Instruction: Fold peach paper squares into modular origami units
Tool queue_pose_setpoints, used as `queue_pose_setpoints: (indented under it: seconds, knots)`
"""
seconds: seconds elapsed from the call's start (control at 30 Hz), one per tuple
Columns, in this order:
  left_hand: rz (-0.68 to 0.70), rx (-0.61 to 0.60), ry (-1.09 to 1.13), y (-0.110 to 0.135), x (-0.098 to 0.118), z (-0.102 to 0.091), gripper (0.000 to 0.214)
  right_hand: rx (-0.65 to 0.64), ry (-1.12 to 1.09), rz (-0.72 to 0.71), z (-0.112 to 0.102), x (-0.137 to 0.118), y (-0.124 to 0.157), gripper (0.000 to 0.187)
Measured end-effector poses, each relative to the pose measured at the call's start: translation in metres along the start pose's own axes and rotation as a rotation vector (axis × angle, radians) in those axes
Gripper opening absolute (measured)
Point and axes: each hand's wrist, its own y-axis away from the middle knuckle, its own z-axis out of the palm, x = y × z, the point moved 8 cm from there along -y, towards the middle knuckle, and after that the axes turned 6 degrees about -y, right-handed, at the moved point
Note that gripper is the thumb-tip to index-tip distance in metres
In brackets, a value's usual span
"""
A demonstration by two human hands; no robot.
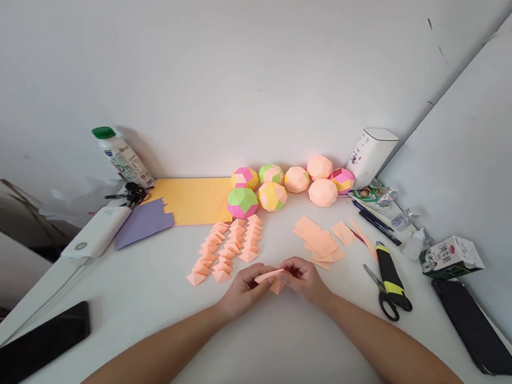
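Note:
Between my two hands is a peach paper piece [277, 285], partly folded, with a flap hanging below the fingers. My left hand [247, 286] pinches its left end, while my right hand [304, 279] grips the right end; the fingers cover much of it. Just left of my hands stand three rows of folded peach paper units [207, 251], overlapping one another. Beyond my right hand lies a loose pile of flat peach paper rectangles [319, 239]. Several faceted paper balls [273, 196] in peach, yellow, green and pink sit against the wall.
Scissors [383, 293] and a black-yellow box cutter [392, 275] lie at right, near pens [379, 226], a milk carton [452, 257] and a black phone [476, 328]. Orange card [194, 200], purple paper [145, 224], a bottle [124, 155] and a white power bank [96, 232] are at left.

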Motion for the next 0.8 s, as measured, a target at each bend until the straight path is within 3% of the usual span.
queue_pose_setpoints:
  seconds: [0.8]
  knots:
    - [0.011, -0.043, -0.089, -0.0005, 0.0018, 0.0039, 0.025, -0.010, -0.101, 0.062, -0.0021, 0.0013, -0.0034, 0.019]
